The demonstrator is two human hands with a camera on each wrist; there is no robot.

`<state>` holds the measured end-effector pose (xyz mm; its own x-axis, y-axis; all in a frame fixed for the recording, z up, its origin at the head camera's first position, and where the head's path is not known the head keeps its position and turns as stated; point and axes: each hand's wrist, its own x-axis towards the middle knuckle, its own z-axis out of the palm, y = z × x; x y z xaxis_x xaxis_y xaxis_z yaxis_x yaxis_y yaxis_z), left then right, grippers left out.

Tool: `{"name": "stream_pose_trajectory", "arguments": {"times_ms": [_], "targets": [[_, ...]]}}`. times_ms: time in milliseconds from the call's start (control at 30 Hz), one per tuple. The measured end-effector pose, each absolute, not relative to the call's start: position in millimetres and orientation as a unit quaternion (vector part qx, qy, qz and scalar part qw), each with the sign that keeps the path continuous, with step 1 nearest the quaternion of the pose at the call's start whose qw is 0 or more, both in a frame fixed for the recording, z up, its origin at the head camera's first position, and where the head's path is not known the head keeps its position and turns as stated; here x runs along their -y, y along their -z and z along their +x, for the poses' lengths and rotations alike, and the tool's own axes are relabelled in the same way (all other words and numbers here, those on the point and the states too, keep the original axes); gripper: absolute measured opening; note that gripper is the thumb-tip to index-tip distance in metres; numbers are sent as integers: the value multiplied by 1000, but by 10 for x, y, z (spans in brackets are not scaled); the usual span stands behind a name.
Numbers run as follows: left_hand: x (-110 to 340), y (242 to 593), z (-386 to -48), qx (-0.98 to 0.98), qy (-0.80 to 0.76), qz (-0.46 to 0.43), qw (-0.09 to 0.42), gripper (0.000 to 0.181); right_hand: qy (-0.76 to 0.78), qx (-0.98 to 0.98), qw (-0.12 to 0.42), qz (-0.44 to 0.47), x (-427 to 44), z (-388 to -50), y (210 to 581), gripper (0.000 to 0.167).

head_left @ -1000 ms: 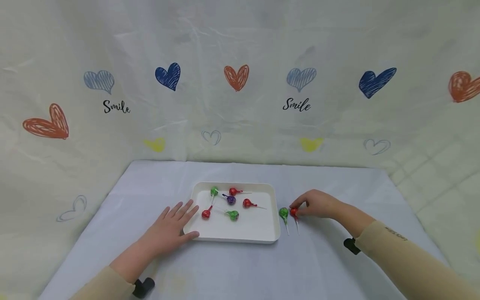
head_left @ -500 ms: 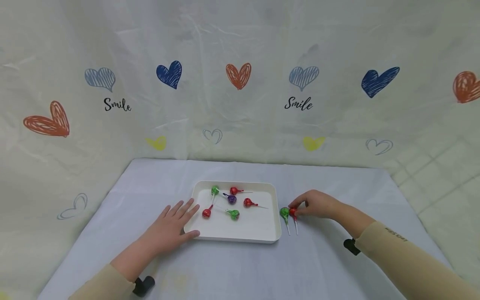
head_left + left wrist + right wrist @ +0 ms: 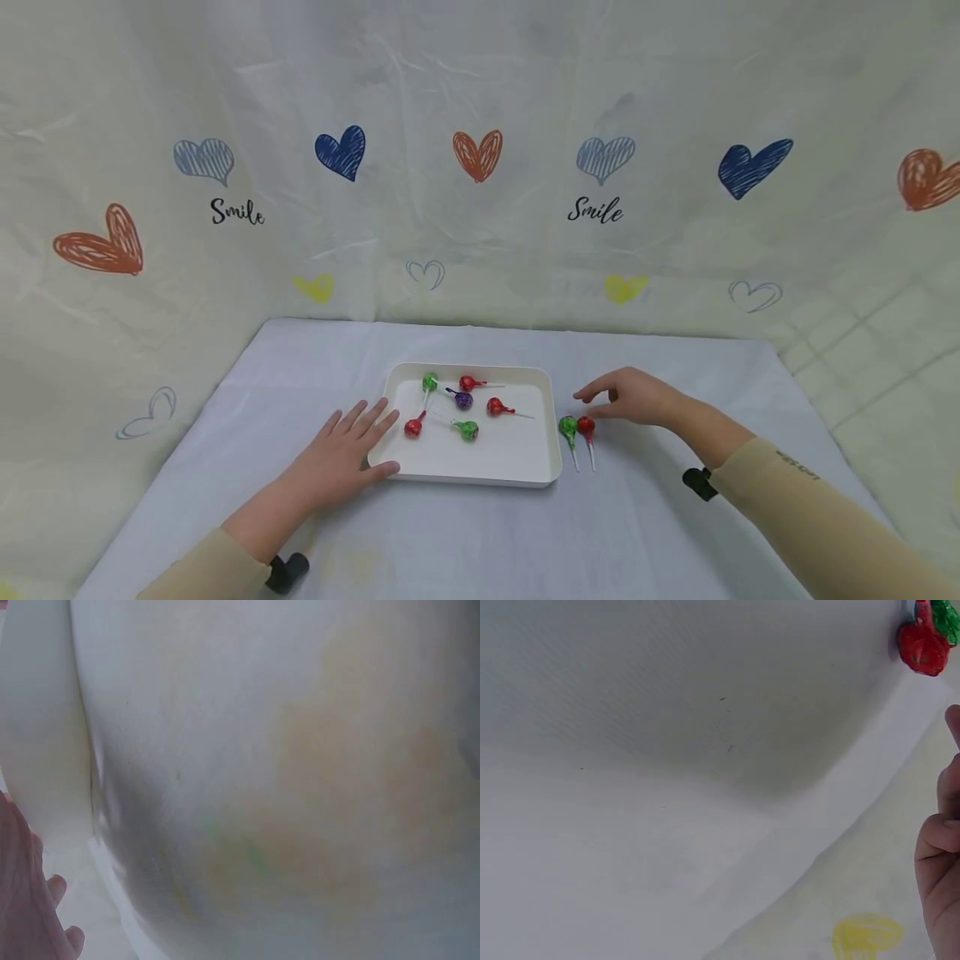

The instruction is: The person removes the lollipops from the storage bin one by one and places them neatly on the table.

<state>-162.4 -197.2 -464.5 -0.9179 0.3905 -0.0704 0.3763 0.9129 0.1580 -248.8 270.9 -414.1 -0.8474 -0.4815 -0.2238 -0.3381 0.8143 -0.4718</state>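
My right hand [image 3: 637, 398] hovers just above a red lollipop [image 3: 586, 427], thumb and index finger apart, holding nothing. Beside that lollipop lies a green one [image 3: 567, 428], both with sticks toward me, right of the white tray [image 3: 517, 463]. The right wrist view shows the red lollipop [image 3: 924, 648] a little away from the fingertips. With fingers spread, my left hand [image 3: 341, 458] rests at the tray's left edge. Inside the tray lie several lollipops: red ones [image 3: 497, 407], green ones [image 3: 468, 431] and a purple one [image 3: 463, 401]. In the left wrist view, only part of the left hand [image 3: 34, 892] shows.
A white cloth [image 3: 465, 542] covers the table. Behind it hangs a pale backdrop [image 3: 525, 75] with hearts and "Smile" lettering. Faint yellowish and orange stains [image 3: 322, 757] mark the cloth in the left wrist view.
My right hand has let go of the red lollipop and lifted slightly. That lollipop has shifted left, up close to the green one. My left hand has stayed in place.
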Motion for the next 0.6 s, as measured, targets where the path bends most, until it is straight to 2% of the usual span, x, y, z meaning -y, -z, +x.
{"name": "stream_pose_trajectory", "arguments": {"times_ms": [300, 600], "targets": [[1967, 4640, -1637, -977, -71, 196, 54, 85, 222, -935, 158, -226, -2597, -2543, 4056, 32], [1978, 4653, -1639, -977, -70, 193, 58, 87, 210, -935, 164, -236, -2274, -2628, 3895, 33]]}}
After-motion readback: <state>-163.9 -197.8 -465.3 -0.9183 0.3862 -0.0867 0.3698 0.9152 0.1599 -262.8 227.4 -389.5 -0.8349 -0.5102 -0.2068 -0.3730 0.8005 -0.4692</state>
